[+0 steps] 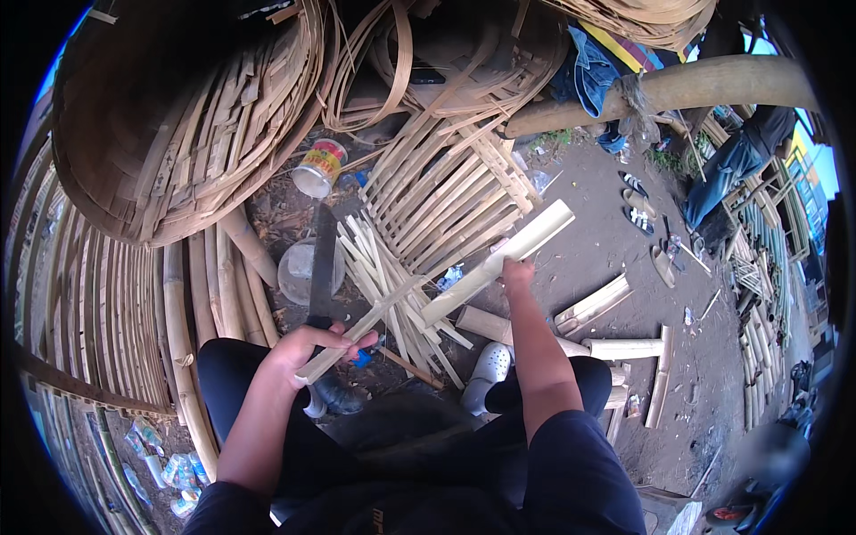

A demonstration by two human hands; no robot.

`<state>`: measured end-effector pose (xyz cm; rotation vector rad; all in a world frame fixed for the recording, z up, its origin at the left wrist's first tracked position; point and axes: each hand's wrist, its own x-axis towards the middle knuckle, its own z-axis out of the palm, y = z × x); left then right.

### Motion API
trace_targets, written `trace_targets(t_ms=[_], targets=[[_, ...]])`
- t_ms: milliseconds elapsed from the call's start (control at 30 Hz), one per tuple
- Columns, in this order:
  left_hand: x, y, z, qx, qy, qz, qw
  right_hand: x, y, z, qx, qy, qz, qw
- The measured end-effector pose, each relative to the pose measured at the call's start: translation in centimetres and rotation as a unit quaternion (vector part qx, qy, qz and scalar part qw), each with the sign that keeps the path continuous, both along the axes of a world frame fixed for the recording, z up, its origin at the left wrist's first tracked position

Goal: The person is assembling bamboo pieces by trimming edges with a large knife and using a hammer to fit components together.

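Note:
My left hand (308, 348) is closed around a narrow, pale bamboo strip (382, 312) that slants up to the right. The dark, wide blade of a machete (323, 254) stands up from the same hand; its handle is mostly hidden by my fingers. My right hand (517, 272) grips a wider split bamboo piece (544, 225) near its middle, tilted up to the right. Between and beyond my hands, a loose pile of thin bamboo slats (392, 299) lies crossed on the ground. Behind it rests a slatted bamboo panel (455, 192).
Large woven bamboo baskets (116, 169) stand at the far left, near a colourful tin can (319, 168). Bamboo poles (178, 321) lie left of my legs. Cut bamboo pieces (593, 303) and sandals (640, 209) lie to the right. A thick bamboo pole (678, 89) crosses the far right.

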<state>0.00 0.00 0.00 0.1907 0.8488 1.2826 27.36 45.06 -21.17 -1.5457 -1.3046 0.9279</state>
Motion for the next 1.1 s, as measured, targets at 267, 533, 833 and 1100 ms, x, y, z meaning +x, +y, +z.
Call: trace_targets(t_ms=[267, 533, 833, 1100], targets=[[-1.3, -4.9, 1.2, 0.017, -0.015, 0.004, 1.000, -0.2, -0.9, 13.7, 0.184, -0.157, 0.061, 0.969], [-3.2, -6.6, 0.4, 0.020, -0.021, -0.045, 0.999, 3.3, -2.1, 16.3, 0.103, -0.013, -0.010, 0.995], [-4.2, -8.6, 2.0, 0.054, -0.004, -0.068, 0.996, 9.7, 1.5, 16.9, 0.051, 0.079, -0.084, 0.992], [-2.3, -8.5, 3.1, 0.020, 0.076, -0.098, 0.992, 15.1, 6.0, 14.2, -0.039, 0.266, -0.127, 0.955]])
